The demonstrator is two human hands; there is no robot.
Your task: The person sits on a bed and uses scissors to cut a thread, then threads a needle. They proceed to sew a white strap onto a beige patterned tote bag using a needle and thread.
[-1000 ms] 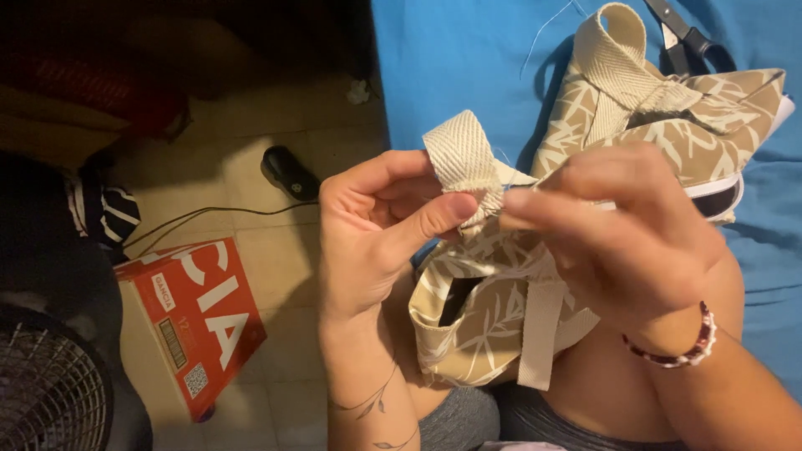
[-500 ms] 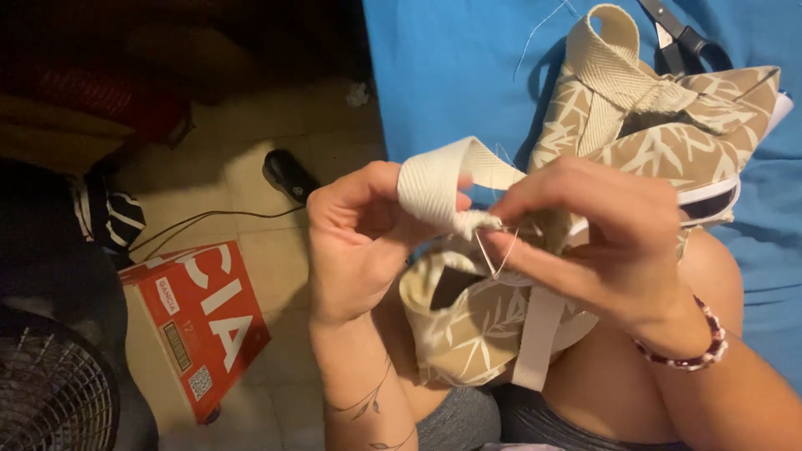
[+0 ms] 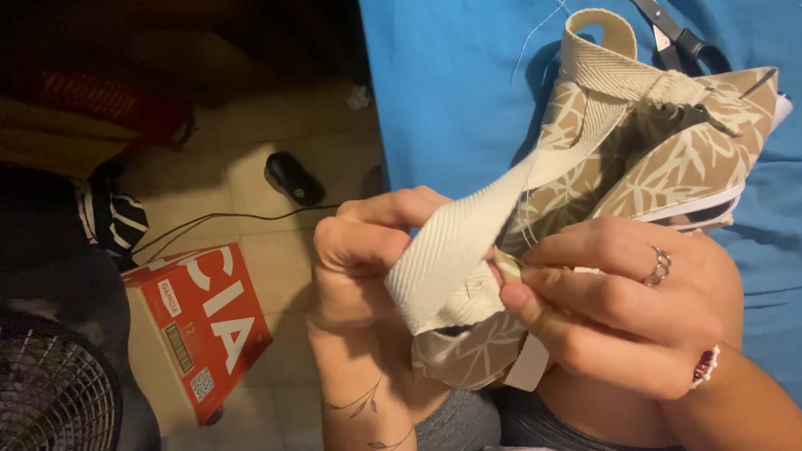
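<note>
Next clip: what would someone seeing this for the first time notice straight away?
Centre frame, the left hand and right hand pinch a cream webbing strap on a tan leaf-print fabric bag. The bag lies partly on a bright blue sheet, with scissors at the top right edge. Lower left on the tiled floor sits a red box, beside a fan.

- Cream webbing strap (image 3: 443,280): a wide, flat, ribbed band, folded over on itself and pinched between both hands above the lap. From the fold it runs up and to the right to the fabric bag.
- Fabric bag (image 3: 677,163): tan cloth with a white leaf print, crumpled, with its upper part lying on the blue bed beside the bed's left edge and its lower part hanging under the hands. A second cream strap loop (image 3: 597,46) stands up at its top.
</note>
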